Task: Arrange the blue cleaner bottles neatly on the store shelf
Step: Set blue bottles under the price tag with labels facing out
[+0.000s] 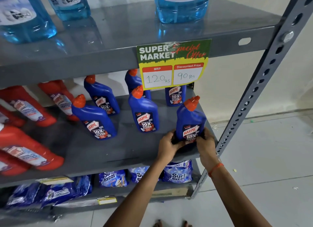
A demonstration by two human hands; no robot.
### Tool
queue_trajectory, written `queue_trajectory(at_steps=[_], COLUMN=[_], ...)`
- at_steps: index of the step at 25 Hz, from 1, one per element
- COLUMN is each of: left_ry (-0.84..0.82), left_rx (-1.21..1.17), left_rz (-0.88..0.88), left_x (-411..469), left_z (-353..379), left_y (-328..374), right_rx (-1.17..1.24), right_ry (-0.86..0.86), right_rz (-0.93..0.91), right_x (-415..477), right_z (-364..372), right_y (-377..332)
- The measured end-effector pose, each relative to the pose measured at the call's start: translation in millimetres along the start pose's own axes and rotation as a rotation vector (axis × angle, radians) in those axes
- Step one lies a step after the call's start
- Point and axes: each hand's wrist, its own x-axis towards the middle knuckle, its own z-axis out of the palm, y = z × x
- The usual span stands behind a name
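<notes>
Where hands [186,142] grip bottle [190,120]: grey shelf [101,150].

Bare shelf [105,152] lies open before the blue bottles [144,111]; upright [254,94] blocks right.

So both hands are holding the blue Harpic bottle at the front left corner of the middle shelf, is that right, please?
Not quite: the head view shows the left hand and right hand holding the blue Harpic bottle at the front right corner of the middle shelf, beside the upright post.
</notes>
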Motion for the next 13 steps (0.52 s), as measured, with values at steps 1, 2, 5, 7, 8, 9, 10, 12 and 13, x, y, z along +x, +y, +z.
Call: queue_trajectory(at_steps=[1,2,5,7,8,9,10,12,13], left_ry=[-0.003,-0.004,-0.008,-0.047,-0.083,-0.117,-0.133,-0.071,-0.003], left_rx=[-0.005,-0.007,0.006,-0.014,-0.034,-0.046,-0.05,-0.039,-0.042], left_rz=[-0.006,-0.008,-0.007,-0.023,-0.026,-0.025,-0.028,-0.026,-0.009], left_x=[-1.1,-2.4,-5.2,-5.8,-7.7,-11.0,-17.0,-29.5,-36.3], left_z=[0.5,1.1,0.7,-2.2,-4.3,-8.4,-15.0,-31.0,-42.4], left_y=[0.9,1.5,5.4,8.0,8.3,8.1,6.8,5.3,1.9], right_rx=[-0.002,-0.002,0.006,0.073,0.124,0.172,0.214,0.333,0.405], right_ry=[-0.001,0.005,0.045,0.098,0.14,0.196,0.252,0.282,0.252], right_rz=[0.004,0.008,-0.01,-0.013,-0.003,0.014,0.042,0.123,0.165], right_x=[-0.7,-2.2,-14.2,-26.9,-33.5,-40.5,-49.7,-67.6,-78.0], right_z=[-0.7,-1.0,3.2,11.5,16.2,22.3,29.1,44.0,54.1], right_y=[-0.8,-1.5,-2.0,0.5,2.2,3.6,5.4,5.4,4.7])
